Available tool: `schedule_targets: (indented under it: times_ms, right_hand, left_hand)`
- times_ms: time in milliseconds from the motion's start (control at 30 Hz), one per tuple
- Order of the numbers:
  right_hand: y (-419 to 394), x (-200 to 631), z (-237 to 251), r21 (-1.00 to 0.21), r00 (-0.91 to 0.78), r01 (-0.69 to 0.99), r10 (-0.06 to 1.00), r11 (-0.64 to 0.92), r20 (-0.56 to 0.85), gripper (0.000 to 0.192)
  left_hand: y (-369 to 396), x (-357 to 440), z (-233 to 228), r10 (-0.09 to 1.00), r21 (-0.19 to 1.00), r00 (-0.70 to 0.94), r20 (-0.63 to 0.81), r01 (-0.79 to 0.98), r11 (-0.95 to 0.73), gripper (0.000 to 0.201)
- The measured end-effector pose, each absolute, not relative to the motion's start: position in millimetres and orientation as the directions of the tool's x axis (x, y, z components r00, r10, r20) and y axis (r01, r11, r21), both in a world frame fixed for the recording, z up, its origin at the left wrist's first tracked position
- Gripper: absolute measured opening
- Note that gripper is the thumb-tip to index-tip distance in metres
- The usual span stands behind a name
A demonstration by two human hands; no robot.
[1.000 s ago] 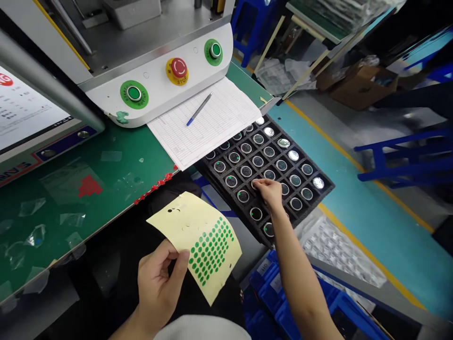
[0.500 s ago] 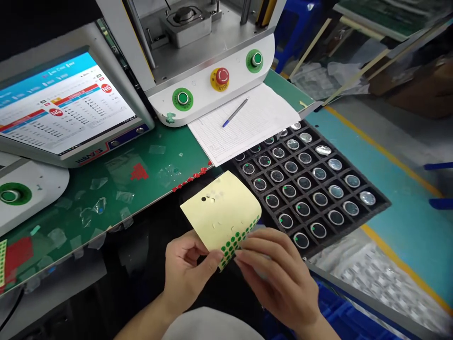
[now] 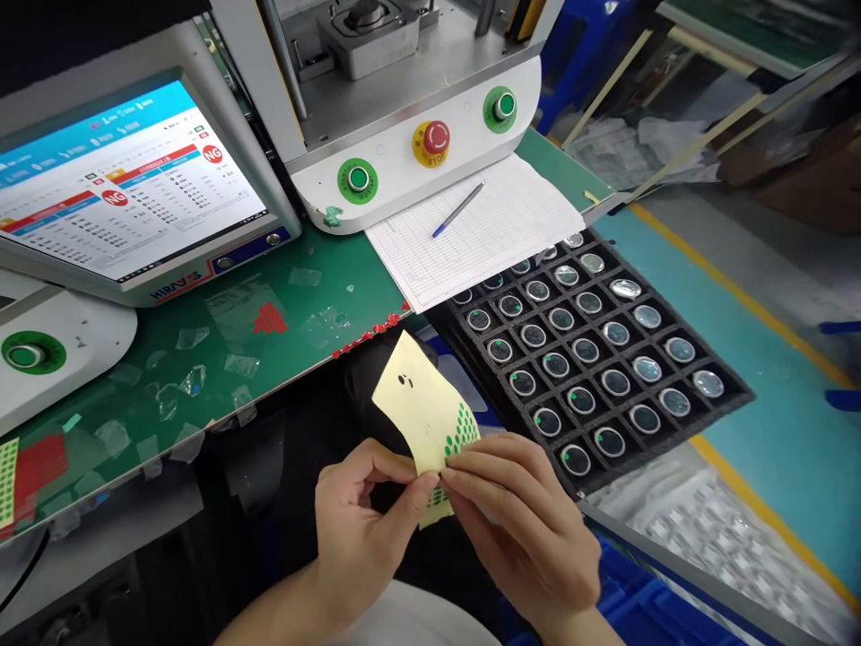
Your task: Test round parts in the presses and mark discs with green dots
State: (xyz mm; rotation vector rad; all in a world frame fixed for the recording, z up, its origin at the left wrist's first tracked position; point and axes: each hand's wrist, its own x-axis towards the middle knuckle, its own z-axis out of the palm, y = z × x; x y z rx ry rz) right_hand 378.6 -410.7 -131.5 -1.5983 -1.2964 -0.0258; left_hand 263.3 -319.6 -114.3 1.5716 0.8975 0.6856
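From the head camera, the left hand (image 3: 367,529) pinches the lower edge of a pale yellow sticker sheet (image 3: 418,404) between thumb and fingers, low in the middle of the frame, in front of the green bench (image 3: 221,359). The right hand (image 3: 521,520) closes its fingertips on the same sheet, among its green dots (image 3: 461,435); whether a dot is lifted is hidden by the fingers. The sheet curls, so part of its dot grid is out of sight. A black tray (image 3: 733,395) of round parts sits to the right, its far corner covered by a paper form (image 3: 498,229) bearing a pen (image 3: 459,209). The form's print is too small to read. The red button (image 3: 436,140) reads STOP. The screen (image 3: 121,188), cut off at the left, shows two red NG marks.
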Motion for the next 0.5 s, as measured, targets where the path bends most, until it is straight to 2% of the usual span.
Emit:
schedule_targets:
  times_ms: [133,333,500]
  right_hand:
    - [-412.8,379.4,-132.2,-0.659,0.417,0.746,0.704,0.096,0.575,0.016]
    - [-413.0,382.3,-134.8,-0.665,0.425,0.740,0.696,0.101,0.579,0.018]
    - [-414.0,372.7,-131.4,-0.580,0.412,0.814,0.689,0.015,0.596,0.011]
  left_hand:
    - [-321.3,263.9,-111.9,0.835,0.982,0.550,0.015,0.149,-0.116,0.016]
    - [-321.1,265.3,-112.4,0.833,0.984,0.553,-0.011,0.152,-0.088,0.017]
    - [-321.0,266.6,-113.9,0.842,0.976,0.539,-0.015,0.191,-0.106,0.015]
